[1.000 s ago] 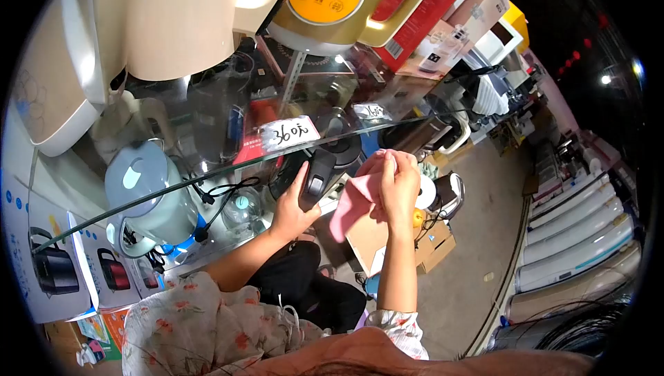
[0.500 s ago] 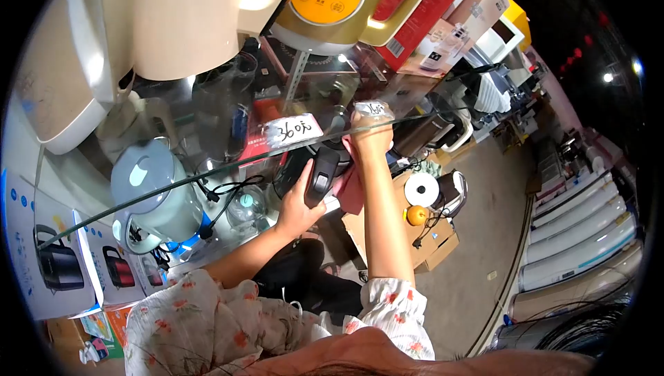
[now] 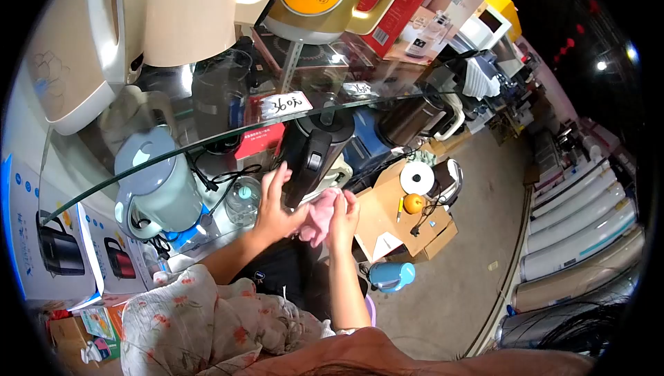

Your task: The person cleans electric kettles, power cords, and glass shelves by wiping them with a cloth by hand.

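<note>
A pink cloth (image 3: 319, 218) is gripped in the closed fingers of my right hand (image 3: 343, 222), just below the shelf. My left hand (image 3: 271, 215) is to its left with fingers stretched apart; its thumb side is close to the cloth, and I cannot tell if they touch. Directly beyond both hands stands a black kettle (image 3: 299, 181) with its handle (image 3: 317, 157) facing me, partly under the glass shelf. Left of my left hand are a clear glass jug (image 3: 243, 200) and a grey-green kettle (image 3: 155, 189).
The glass shelf edge (image 3: 235, 129) crosses above my hands, with a price tag (image 3: 285, 104) and large cream kettles (image 3: 190, 16) on it. Kettle boxes (image 3: 59, 251) stand at left. On the right are a cardboard box (image 3: 377, 217), an orange fruit (image 3: 413, 203) and a blue kettle (image 3: 391, 276).
My right hand has come down and back from the shelf edge with the pink cloth. My left hand has let go of the black kettle's handle and moved left, fingers spread.
</note>
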### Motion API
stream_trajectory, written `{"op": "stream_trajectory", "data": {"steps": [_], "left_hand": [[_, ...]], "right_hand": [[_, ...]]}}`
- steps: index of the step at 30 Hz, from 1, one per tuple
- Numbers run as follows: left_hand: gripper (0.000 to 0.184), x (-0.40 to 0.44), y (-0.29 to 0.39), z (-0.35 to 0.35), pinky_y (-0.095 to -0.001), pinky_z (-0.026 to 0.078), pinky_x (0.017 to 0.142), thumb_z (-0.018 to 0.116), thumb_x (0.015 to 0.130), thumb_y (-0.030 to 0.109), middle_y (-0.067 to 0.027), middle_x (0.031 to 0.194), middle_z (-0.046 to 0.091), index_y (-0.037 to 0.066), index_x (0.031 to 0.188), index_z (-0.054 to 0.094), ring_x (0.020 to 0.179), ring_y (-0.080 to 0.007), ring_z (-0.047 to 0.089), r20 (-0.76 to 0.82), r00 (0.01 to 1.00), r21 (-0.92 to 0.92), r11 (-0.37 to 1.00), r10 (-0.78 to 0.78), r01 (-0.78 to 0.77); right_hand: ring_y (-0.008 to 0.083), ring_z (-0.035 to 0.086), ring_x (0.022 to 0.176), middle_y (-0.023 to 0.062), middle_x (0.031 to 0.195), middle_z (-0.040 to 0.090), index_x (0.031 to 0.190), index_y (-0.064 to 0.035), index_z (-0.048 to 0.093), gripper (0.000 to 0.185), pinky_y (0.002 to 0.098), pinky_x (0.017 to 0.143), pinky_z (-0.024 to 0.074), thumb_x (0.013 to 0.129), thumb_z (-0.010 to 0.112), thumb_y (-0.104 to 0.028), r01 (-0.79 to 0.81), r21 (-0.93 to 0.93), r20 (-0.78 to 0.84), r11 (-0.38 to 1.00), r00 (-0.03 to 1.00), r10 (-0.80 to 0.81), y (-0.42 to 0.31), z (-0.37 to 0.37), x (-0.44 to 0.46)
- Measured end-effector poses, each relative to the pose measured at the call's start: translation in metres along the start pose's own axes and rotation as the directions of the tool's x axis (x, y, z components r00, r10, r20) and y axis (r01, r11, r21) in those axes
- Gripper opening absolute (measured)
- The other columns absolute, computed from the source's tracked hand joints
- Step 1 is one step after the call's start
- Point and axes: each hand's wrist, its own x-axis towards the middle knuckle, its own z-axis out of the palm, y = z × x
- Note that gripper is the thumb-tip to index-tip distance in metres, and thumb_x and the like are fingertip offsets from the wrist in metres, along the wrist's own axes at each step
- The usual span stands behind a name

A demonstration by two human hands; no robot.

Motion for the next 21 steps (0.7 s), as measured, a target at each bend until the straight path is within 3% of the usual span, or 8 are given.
{"op": "stream_trajectory", "data": {"steps": [4,5,10,11,13,17,19,21], "left_hand": [[0.090,-0.049,0.017,-0.016,-0.0384,0.033,0.102,0.074,0.071,0.017,-0.0210,0.140,0.021,0.004,0.143,0.022,0.128,-0.0348,0.029,0.338,0.939,-0.135,0.984,-0.062,0.113],[0.079,-0.063,0.023,-0.009,-0.0358,0.031,0.103,0.067,0.076,0.009,-0.0197,0.140,0.024,0.003,0.142,0.024,0.127,-0.0314,0.033,0.272,0.924,-0.480,0.794,-0.270,0.373],[0.048,-0.043,-0.009,-0.014,-0.0360,0.035,0.101,0.051,0.083,0.000,-0.0156,0.126,0.046,-0.001,0.130,0.041,0.118,-0.0257,0.046,-0.016,0.905,-0.684,0.665,-0.426,0.301],[0.048,-0.026,-0.009,-0.020,-0.0361,0.035,0.101,0.052,0.082,0.001,-0.0152,0.124,0.047,-0.001,0.129,0.042,0.118,-0.0256,0.046,-0.100,0.925,-0.566,0.786,-0.366,0.250],[0.049,0.008,-0.008,-0.033,-0.0365,0.035,0.100,0.055,0.079,0.003,-0.0145,0.119,0.050,-0.001,0.126,0.045,0.117,-0.0254,0.046,-0.267,0.934,-0.262,0.951,-0.236,0.165],[0.052,0.073,-0.008,-0.022,-0.0388,0.036,0.099,0.064,0.071,0.008,-0.0189,0.121,0.049,0.006,0.122,0.054,0.113,-0.0326,0.048,-0.061,0.995,-0.024,0.996,0.079,-0.080],[0.048,0.094,0.005,-0.006,-0.0440,0.033,0.101,0.066,0.071,0.016,-0.0114,0.117,0.054,0.009,0.118,0.057,0.114,-0.0361,0.046,0.030,0.999,0.121,0.993,-0.019,0.016],[0.047,0.127,0.008,0.000,-0.0450,0.035,0.096,0.066,0.072,0.025,-0.0126,0.113,0.056,0.012,0.116,0.059,0.110,-0.0356,0.046,0.067,0.994,-0.041,0.996,0.083,-0.080]], "right_hand": [[0.0194,0.051,0.106,0.0123,0.112,0.055,0.116,-0.0017,0.049,0.032,0.0314,0.093,0.0394,0.095,0.049,-0.026,-0.131,0.173,0.327,0.976,0.943,0.069,-0.020,0.007,-0.045],[0.0188,0.048,0.110,0.0122,0.114,0.055,0.117,-0.0018,0.051,0.034,0.0328,0.097,0.0361,0.096,0.048,-0.028,-0.074,0.197,0.469,0.978,0.883,-0.028,-0.021,0.007,-0.048],[0.0190,0.053,0.104,0.0143,0.113,0.056,0.118,0.0005,0.052,0.034,0.0337,0.087,0.0430,0.089,0.059,-0.016,0.136,-0.148,0.382,0.980,0.921,-0.070,-0.052,0.013,-0.036],[0.0219,0.054,0.105,0.0171,0.111,0.056,0.119,0.0020,0.050,0.041,0.0337,0.089,0.0422,0.085,0.063,-0.018,0.305,-0.233,0.290,0.923,0.928,-0.233,-0.040,0.017,-0.027],[0.0262,0.054,0.106,0.0190,0.112,0.056,0.121,0.0029,0.047,0.048,0.0347,0.090,0.0414,0.082,0.066,-0.019,0.314,-0.258,0.320,0.914,0.920,-0.226,-0.040,0.033,-0.018],[0.0376,0.059,0.096,0.0248,0.102,0.059,0.126,-0.0001,0.033,0.059,0.0399,0.081,0.0462,0.080,0.066,-0.018,0.474,-0.317,0.430,0.822,0.844,-0.321,-0.029,0.061,-0.014],[0.0439,0.059,0.089,0.0288,0.093,0.059,0.119,-0.0006,0.035,0.048,0.0454,0.072,0.0462,0.080,0.061,-0.013,0.442,-0.429,0.350,0.787,0.885,-0.307,-0.023,0.067,-0.014],[0.0434,0.060,0.085,0.0275,0.088,0.061,0.115,0.0010,0.035,0.046,0.0452,0.070,0.0465,0.081,0.062,-0.014,0.423,-0.411,0.347,0.807,0.892,-0.291,-0.027,0.069,-0.013]]}}
